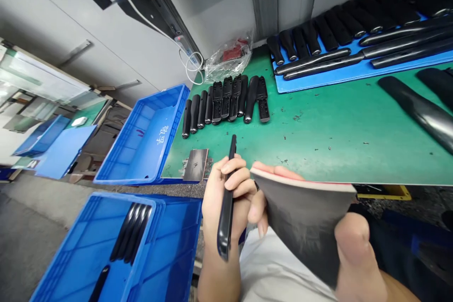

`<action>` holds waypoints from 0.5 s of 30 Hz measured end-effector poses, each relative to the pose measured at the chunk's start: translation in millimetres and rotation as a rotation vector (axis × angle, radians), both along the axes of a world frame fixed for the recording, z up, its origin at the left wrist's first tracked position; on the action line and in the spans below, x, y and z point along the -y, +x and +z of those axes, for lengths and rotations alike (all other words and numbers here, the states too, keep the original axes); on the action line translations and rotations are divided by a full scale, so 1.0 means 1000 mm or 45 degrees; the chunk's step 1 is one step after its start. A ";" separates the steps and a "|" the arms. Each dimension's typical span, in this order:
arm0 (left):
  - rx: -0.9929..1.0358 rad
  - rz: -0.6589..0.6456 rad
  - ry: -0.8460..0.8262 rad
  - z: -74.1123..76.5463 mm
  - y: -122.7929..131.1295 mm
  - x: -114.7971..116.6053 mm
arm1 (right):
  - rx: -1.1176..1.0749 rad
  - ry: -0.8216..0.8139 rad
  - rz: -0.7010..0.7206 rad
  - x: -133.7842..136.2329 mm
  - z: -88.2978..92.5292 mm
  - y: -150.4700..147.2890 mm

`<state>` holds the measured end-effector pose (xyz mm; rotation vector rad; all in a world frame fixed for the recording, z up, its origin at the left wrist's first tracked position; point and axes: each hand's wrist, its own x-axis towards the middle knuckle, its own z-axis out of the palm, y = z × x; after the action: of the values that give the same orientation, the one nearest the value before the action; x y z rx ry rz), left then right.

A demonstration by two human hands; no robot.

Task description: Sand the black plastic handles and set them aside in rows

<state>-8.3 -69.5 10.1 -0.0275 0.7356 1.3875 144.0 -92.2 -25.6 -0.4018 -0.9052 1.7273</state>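
In my left hand [235, 186] is a slim black plastic handle shell [226, 212], held upright on edge with the fingers wrapped round its middle. My right hand [356, 240] grips a flexible dark grey sheet [304, 219] with a pale edge and a reddish far side, perhaps sandpaper. Its thumb lies on the near face, while fingertips show over the far edge. The sheet bends slightly and hangs close beside my left hand; I cannot tell whether they touch. Beyond my hands, a row of similar black shells [233, 99] lies on the green tabletop [318, 122].
A small dark square sheet [196, 164] lies at the table's left edge. Blue crates [141, 132] stand to the left, the lower crate [90, 207] holding several black parts. On the right, a blue board [293, 86] carries more black parts. A clear plastic bag [230, 59] sits behind.
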 end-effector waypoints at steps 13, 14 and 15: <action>0.368 0.014 0.020 0.005 0.006 -0.008 | 0.316 0.110 0.165 0.004 -0.011 0.020; 0.382 0.013 0.027 0.004 0.006 -0.009 | 0.365 0.190 0.172 0.002 -0.011 0.023; 0.397 0.011 0.031 0.004 0.006 -0.009 | 0.416 0.290 0.157 -0.001 -0.011 0.025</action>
<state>-1.9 -60.1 14.5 -0.2230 0.4586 1.3610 169.0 -91.6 -37.0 -0.4931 -1.3732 1.6722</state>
